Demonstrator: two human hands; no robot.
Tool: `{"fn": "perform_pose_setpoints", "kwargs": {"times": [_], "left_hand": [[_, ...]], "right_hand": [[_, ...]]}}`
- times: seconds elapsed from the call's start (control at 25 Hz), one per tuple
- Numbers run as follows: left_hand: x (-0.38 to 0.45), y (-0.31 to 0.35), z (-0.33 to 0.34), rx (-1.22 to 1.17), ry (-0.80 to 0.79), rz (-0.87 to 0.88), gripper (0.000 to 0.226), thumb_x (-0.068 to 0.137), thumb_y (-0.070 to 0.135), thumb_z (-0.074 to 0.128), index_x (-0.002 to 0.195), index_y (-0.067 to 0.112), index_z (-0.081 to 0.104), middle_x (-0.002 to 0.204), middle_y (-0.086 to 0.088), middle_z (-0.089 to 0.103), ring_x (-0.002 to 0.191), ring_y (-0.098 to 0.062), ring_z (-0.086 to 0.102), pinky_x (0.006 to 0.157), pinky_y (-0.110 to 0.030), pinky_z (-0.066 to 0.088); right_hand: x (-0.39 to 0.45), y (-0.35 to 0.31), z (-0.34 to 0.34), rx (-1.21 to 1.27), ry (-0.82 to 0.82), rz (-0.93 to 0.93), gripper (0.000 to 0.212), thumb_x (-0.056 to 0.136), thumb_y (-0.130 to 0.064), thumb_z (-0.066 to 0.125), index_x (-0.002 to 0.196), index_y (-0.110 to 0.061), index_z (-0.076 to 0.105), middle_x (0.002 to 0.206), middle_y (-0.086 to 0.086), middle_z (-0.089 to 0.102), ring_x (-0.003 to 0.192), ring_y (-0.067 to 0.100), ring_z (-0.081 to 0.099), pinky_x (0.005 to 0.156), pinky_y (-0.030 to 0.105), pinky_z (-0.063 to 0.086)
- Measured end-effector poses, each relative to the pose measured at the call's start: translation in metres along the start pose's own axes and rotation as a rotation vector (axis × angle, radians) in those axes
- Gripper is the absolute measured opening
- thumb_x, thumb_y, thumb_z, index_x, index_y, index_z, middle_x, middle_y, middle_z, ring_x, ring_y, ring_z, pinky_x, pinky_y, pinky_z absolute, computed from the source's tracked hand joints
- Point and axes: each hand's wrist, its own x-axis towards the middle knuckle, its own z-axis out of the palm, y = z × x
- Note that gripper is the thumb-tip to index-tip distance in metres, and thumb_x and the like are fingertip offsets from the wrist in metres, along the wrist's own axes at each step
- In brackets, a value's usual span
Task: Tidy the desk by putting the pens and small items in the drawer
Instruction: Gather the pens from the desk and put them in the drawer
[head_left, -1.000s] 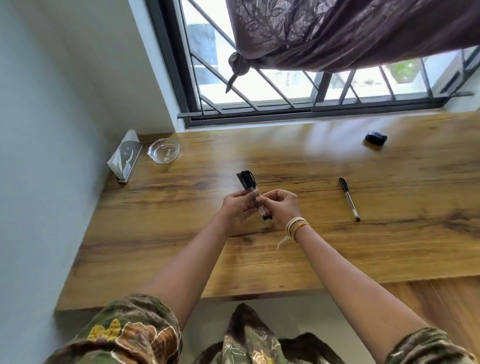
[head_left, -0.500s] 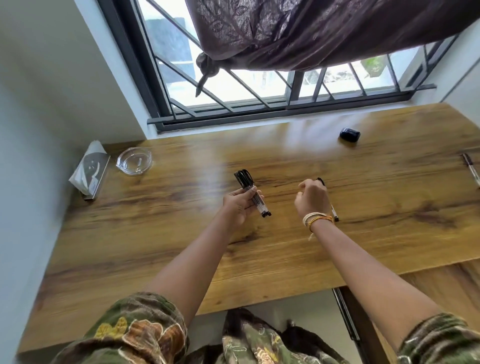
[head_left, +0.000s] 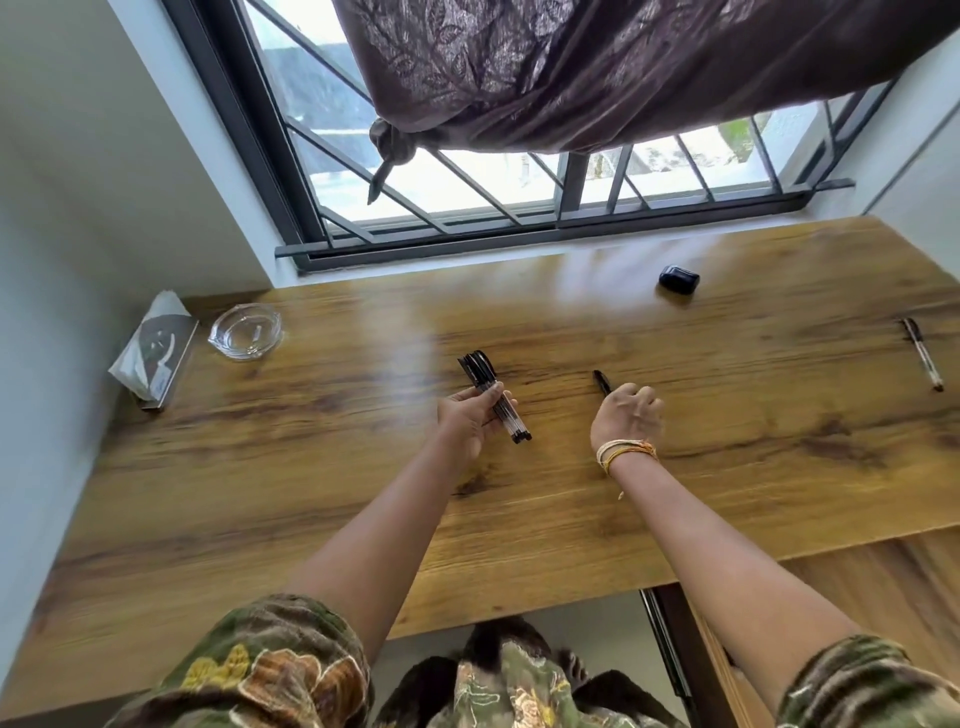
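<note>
left hand (head_left: 470, 423): mine, fingers curled round a bunch of pens (head_left: 493, 402), held above the desk (head_left: 311, 493), caps pointing away from me.
right hand (head_left: 626, 418): fingers curled down over a loose pen (head_left: 602, 382); only its black cap end shows past my knuckles. Can't tell if I've pinched it yet or am just touching it.
pens, feel: I'd guess light, stiff plastic, smooth barrels, so they slide against each other in a bunch. Best held round the middle, firm enough that none slips out the bottom.
loose pen, where to take: mid-barrel, thumb against fingertips; it lies flat, so it may roll or need a nail under it.
far pen (head_left: 923, 359): flat on the desk, well off to my right, untouched.
small black item (head_left: 679, 277): near the window, well apart from both hands; looks hard and small, a simple pinch on its sides.
drawer (head_left: 737, 634): seems to be under the desk edge at lower right, partly seen.
not for the drawer, probably: glass dish (head_left: 245, 331) and tissue box (head_left: 153, 358) at far left.
</note>
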Motion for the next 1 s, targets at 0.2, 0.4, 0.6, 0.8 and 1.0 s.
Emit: {"fn": "perform_pose_setpoints", "kwargs": {"times": [0.2, 0.4, 0.6, 0.8, 1.0], "left_hand": [[-0.003, -0.001, 0.002, 0.042, -0.030, 0.012, 0.032, 0.086, 0.004, 0.068, 0.114, -0.011, 0.058, 0.088, -0.019, 0.070, 0.063, -0.021, 0.072, 0.058, -0.034, 0.061], [-0.007, 0.002, 0.005, 0.033, -0.076, -0.005, 0.017, 0.086, 0.005, 0.068, 0.100, -0.004, 0.063, 0.084, -0.016, 0.068, 0.064, -0.020, 0.069, 0.057, -0.033, 0.060], [-0.003, 0.005, -0.003, 0.076, -0.124, -0.022, 0.005, 0.088, 0.004, 0.065, 0.090, 0.001, 0.061, 0.062, -0.005, 0.068, 0.046, -0.011, 0.064, 0.056, -0.031, 0.061], [0.005, 0.011, -0.006, 0.074, -0.113, -0.023, 0.015, 0.085, 0.006, 0.069, 0.096, -0.002, 0.062, 0.058, -0.004, 0.070, 0.047, -0.012, 0.066, 0.056, -0.030, 0.061], [0.017, 0.018, -0.008, 0.107, -0.110, 0.010, 0.015, 0.084, 0.004, 0.070, 0.095, -0.004, 0.063, 0.062, -0.008, 0.069, 0.048, -0.014, 0.067, 0.049, -0.027, 0.057]], "right_hand": [[-0.009, -0.026, -0.015, 0.469, -0.226, -0.165, 0.021, 0.092, -0.020, 0.058, 0.107, -0.006, 0.061, 0.108, 0.012, 0.066, 0.094, 0.026, 0.062, 0.081, 0.035, 0.052], [-0.033, -0.058, -0.027, 0.801, -0.325, -0.160, 0.015, 0.079, -0.029, 0.075, 0.085, -0.015, 0.074, 0.087, 0.003, 0.074, 0.077, 0.016, 0.066, 0.075, 0.030, 0.055], [-0.033, -0.056, -0.027, 0.914, -0.405, -0.143, 0.013, 0.072, -0.024, 0.081, 0.080, -0.014, 0.077, 0.080, 0.002, 0.075, 0.081, 0.017, 0.070, 0.076, 0.031, 0.058], [-0.030, -0.064, -0.030, 0.904, -0.380, -0.182, 0.012, 0.070, -0.025, 0.082, 0.076, -0.016, 0.077, 0.074, -0.003, 0.073, 0.070, 0.011, 0.065, 0.066, 0.025, 0.054], [-0.025, -0.071, -0.028, 0.871, -0.353, -0.202, 0.015, 0.068, -0.028, 0.084, 0.076, -0.018, 0.076, 0.071, -0.008, 0.071, 0.067, 0.005, 0.063, 0.060, 0.016, 0.048]]}}
